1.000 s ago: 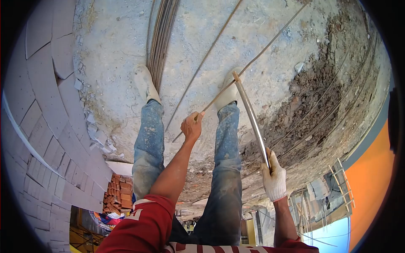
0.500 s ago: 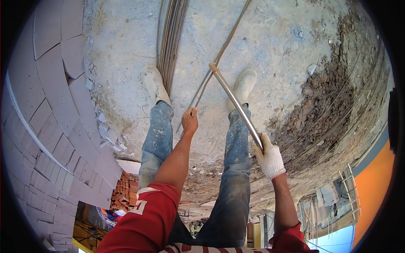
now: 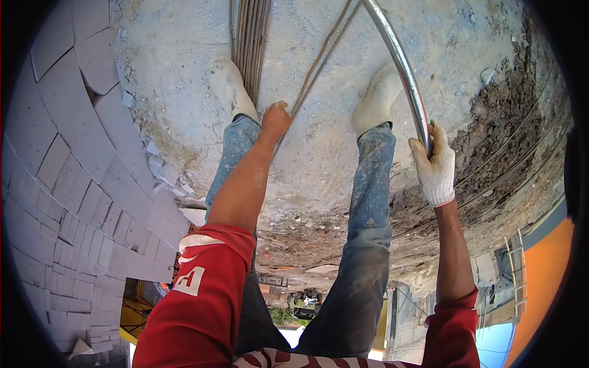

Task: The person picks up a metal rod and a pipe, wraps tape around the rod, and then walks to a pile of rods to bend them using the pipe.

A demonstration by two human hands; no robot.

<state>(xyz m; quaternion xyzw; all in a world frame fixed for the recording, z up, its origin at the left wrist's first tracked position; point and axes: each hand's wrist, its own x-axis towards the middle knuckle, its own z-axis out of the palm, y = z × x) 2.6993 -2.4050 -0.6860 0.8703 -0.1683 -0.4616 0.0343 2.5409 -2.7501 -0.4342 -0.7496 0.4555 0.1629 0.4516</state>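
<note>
My bare left hand [image 3: 277,119] is closed in front of my left shin, its fingers around the near end of a thin steel rod [image 3: 319,58]. A second rod [image 3: 334,48] runs close alongside and passes under or beside the hand. My right hand [image 3: 434,162], in a white knit glove with a tan palm, grips the lower end of a shiny metal pipe [image 3: 402,64]. The pipe slants up and left past my right boot, and its far end is out of view. Between the left boot [image 3: 230,86] and the rods lies a bundle of steel rods [image 3: 250,49].
Stacked grey blocks [image 3: 73,116] form a wall on the left. My right boot [image 3: 377,101] stands on the rough concrete ground [image 3: 184,80]. Dark loose soil [image 3: 500,116] and long thin rods lie to the right. An orange wall [image 3: 543,276] and a ladder [image 3: 516,270] appear at lower right.
My right hand has moved right and up, swinging the pipe away from the rod its brownish tip was touching. My left hand has shifted up. My feet appear farther apart in view.
</note>
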